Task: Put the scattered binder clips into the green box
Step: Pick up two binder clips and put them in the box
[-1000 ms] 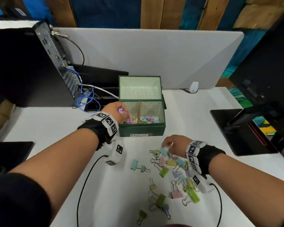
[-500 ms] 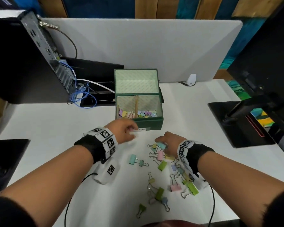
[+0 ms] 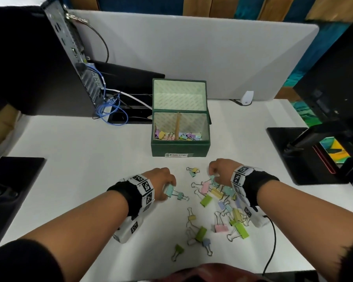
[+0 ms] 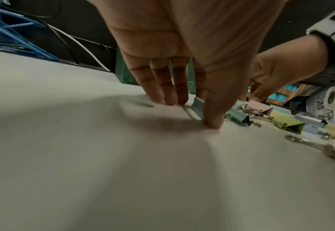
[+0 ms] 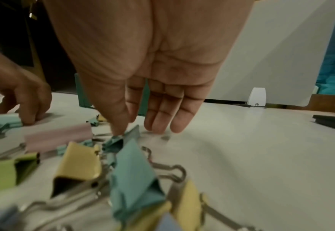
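Note:
The green box [image 3: 179, 148] stands open at the table's middle, with several pastel binder clips in it. Before it lie several scattered clips [image 3: 206, 201] in teal, pink, yellow, green and blue. My left hand [image 3: 168, 185] is down on the table at the pile's left. Its thumb [image 4: 212, 121] and forefinger pinch a teal clip [image 4: 198, 104] that lies on the table. My right hand [image 3: 212, 174] is at the pile's far edge. Its thumb [image 5: 119, 129] and forefinger pinch another teal clip [image 5: 121, 140], and its other fingers [image 5: 162, 123] hang straight.
A black computer case [image 3: 39, 58] with blue cables [image 3: 110, 110] stands at the back left. A white partition [image 3: 192, 47] runs behind the box. A black monitor base [image 3: 306, 155] sits to the right and a dark pad [image 3: 14, 186] to the left. Wrist-camera cables trail on the table.
My left hand came back from the box, now without the clip it held, and went down onto the teal clip on the table. My right hand stayed at the pile's far edge.

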Available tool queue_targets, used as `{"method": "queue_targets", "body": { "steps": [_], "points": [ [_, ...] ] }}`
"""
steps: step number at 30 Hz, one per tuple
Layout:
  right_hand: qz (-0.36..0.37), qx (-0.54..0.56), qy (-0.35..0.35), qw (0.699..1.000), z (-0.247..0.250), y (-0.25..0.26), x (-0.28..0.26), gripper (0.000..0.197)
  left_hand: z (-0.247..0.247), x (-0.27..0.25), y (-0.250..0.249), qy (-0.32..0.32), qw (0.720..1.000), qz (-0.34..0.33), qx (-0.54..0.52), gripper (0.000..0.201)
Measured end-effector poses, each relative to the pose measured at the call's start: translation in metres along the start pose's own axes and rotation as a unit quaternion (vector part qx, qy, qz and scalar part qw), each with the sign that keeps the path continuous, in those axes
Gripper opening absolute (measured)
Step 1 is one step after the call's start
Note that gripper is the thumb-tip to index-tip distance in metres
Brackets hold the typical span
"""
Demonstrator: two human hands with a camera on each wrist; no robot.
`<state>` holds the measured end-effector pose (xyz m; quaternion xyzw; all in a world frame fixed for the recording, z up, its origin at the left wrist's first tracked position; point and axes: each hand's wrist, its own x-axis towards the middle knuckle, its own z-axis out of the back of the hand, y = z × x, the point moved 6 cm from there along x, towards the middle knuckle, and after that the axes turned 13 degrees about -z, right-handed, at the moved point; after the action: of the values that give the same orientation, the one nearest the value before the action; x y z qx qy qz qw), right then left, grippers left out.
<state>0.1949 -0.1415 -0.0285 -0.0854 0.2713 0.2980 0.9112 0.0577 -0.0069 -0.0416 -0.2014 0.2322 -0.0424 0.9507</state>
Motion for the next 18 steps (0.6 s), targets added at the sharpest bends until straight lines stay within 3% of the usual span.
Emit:
{"method": "queue_targets", "body": {
  "steps": [4,11,15,18],
  "points": [
    [0.003,-0.024,0.02,1.0,-0.01,0.001,-0.003,0.055,0.001,-0.002,0.003,-0.026,0.999,0.008,-0.032,0.045],
    [0.001,-0.003,0.007,1.0,-0.01,0.004,0.003,0.019,0.031,-0.02,0.017,-0.155,0.968,0.036,-0.192,0.039],
    [-0.018,0.001,0.015,1.0,-0.005,0.001,0.006,0.026,0.055,-0.03,0.017,-0.228,0.945,0.02,-0.235,0.041],
    [-0.016,-0.001,0.032,0.999,0.001,0.0,0.005,0.015,0.07,-0.036,0.017,-0.271,0.933,0.009,-0.236,0.041]
  ]
}}
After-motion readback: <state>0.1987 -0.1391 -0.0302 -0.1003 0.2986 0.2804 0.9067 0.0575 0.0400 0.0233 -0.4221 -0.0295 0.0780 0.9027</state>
